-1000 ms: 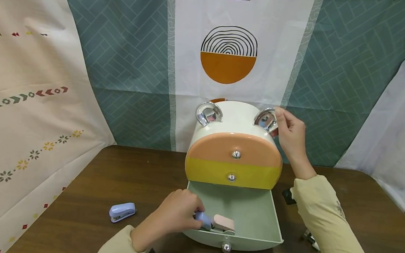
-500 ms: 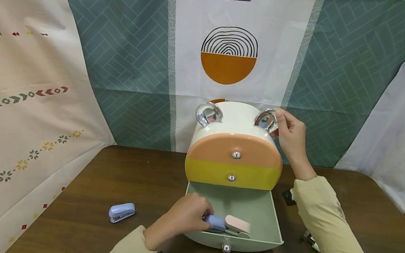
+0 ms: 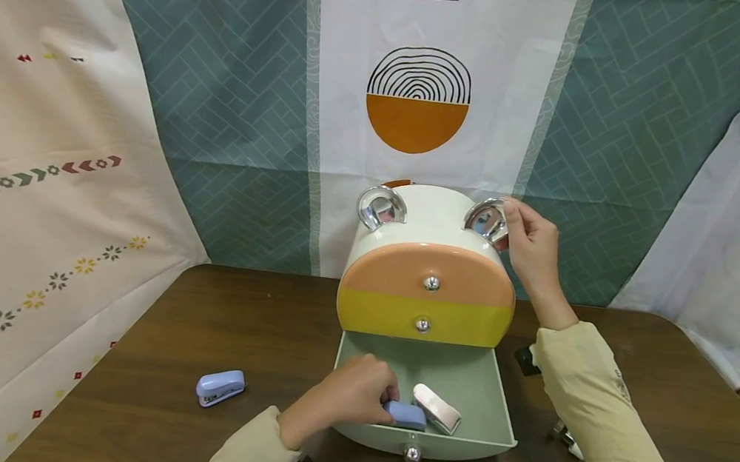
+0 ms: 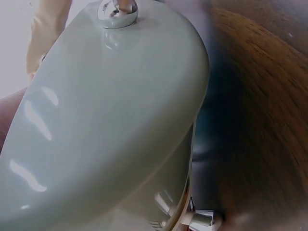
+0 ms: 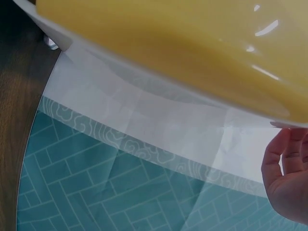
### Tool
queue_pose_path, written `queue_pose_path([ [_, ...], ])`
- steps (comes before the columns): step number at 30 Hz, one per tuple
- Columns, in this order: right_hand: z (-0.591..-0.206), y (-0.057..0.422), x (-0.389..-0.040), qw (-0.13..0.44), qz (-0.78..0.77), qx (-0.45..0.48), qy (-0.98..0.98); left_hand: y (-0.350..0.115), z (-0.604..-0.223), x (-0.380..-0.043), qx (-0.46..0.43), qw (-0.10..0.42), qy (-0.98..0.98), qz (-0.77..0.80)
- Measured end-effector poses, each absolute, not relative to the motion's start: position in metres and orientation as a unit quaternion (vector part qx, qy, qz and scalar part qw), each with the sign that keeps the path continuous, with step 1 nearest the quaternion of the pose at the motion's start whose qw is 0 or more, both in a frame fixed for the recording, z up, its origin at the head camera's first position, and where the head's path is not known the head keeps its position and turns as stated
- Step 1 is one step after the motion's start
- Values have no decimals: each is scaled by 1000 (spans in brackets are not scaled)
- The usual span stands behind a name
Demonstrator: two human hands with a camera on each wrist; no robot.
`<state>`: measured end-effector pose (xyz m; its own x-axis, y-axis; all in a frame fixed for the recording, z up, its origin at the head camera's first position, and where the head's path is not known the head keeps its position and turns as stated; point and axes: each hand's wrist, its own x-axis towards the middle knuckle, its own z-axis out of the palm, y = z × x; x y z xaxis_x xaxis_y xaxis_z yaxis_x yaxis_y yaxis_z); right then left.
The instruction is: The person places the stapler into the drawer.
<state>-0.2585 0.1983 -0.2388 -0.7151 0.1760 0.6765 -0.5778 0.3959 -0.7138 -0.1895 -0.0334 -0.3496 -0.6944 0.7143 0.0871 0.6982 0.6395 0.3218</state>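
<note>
In the head view my left hand (image 3: 355, 389) is inside the pulled-out green drawer (image 3: 457, 366), its fingers gripping one end of a blue stapler (image 3: 406, 415) near the drawer's front wall. Against that stapler's right end lies a pale pink stapler (image 3: 437, 408), slanting toward the front right. My right hand (image 3: 532, 243) pinches the shiny right ear (image 3: 486, 220) on top of the small white cabinet (image 3: 434, 219). The left wrist view shows only the drawer's green front (image 4: 120, 96) and its knob (image 4: 118, 12); the hand's fingers are hidden there.
Another blue stapler (image 3: 221, 388) sits on the brown table (image 3: 267, 325) left of the drawer. The orange drawer (image 3: 393, 270) and yellow drawer (image 3: 382, 314) above are closed. A small metal-and-white object (image 3: 567, 437) lies beside the right sleeve. Patterned cloth (image 3: 255, 101) hangs behind.
My left hand has shifted right along the drawer front with the blue stapler. The pink stapler has slid right and turned to slant. My right hand has stayed on the ear.
</note>
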Motion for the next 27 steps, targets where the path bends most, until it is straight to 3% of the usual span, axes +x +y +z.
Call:
queue_pose_path([
  [10, -238, 196, -258, 351, 538, 137, -754, -37, -348, -189, 383, 34, 907, 170],
  [27, -252, 213, -279, 345, 522, 127, -769, -77, -330, -182, 349, -42, 906, 235],
])
